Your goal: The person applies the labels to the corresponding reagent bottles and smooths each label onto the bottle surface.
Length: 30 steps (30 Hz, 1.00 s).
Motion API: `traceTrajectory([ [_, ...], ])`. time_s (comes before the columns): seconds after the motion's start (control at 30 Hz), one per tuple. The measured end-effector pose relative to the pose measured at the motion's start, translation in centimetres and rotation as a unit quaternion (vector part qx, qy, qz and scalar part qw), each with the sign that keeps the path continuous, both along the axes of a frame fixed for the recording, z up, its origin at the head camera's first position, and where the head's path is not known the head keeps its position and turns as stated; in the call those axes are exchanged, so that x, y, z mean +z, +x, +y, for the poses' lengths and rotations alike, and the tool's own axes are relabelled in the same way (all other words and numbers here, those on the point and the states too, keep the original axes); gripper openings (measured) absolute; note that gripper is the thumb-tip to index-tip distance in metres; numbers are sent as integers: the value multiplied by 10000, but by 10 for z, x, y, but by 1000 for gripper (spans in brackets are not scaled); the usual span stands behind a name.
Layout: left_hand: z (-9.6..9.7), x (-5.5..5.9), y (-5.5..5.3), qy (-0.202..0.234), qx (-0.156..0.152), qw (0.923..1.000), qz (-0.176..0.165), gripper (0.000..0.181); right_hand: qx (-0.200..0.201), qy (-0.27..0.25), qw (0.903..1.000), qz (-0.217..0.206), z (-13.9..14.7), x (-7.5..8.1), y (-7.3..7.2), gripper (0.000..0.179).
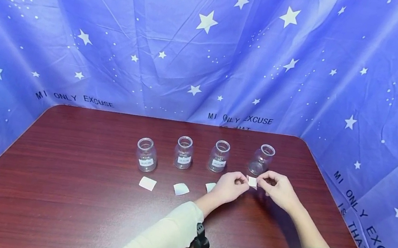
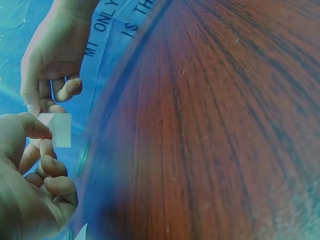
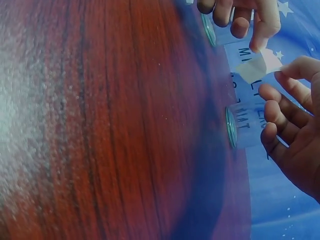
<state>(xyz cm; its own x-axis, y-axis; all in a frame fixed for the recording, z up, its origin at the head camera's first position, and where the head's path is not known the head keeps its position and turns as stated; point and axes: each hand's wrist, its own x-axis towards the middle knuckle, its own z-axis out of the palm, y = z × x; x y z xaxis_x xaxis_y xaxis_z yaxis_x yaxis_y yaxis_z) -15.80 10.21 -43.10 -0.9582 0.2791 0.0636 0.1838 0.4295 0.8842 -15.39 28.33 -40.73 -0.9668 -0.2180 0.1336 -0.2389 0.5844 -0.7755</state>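
Observation:
A small white label (image 1: 252,181) is held up between both hands, just in front of the rightmost glass jar (image 1: 261,160), which shows no label. My left hand (image 1: 229,187) pinches the label's left side between thumb and forefinger. At the opposite side, the thumb and forefinger of my right hand (image 1: 281,192) pinch it. A bend or fold crosses the label (image 3: 260,67) in the right wrist view. Printed white labels mark three other clear, lidless jars: the left one (image 1: 146,155), the second (image 1: 183,153) and the third (image 1: 219,156).
White paper slips lie before the labelled jars: a left one (image 1: 147,183), a middle one (image 1: 181,189) and another (image 1: 210,187) partly hidden by my left hand. All stand on a dark red wooden table (image 1: 65,189). A blue star-patterned curtain (image 1: 169,66) hangs behind and beside it.

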Motion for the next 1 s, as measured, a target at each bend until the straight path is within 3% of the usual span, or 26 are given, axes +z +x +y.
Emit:
traceTrajectory([
  [0.17,1,0,1,-61,107,9999,-103,9,-161,-27,9998,111,1,2,-1,11],
  [0.4,3,0,2,-175,137,9997,49,9,-423,-54,9986,325,5,-2,-6,10],
  [0.6,5,0,1,-362,258,9990,-29,8,-818,-246,9954,441,6,-3,-6,13],
  [1.0,6,-3,4,-616,507,9965,-232,7,-1821,-651,9790,641,9,-8,-8,17],
])
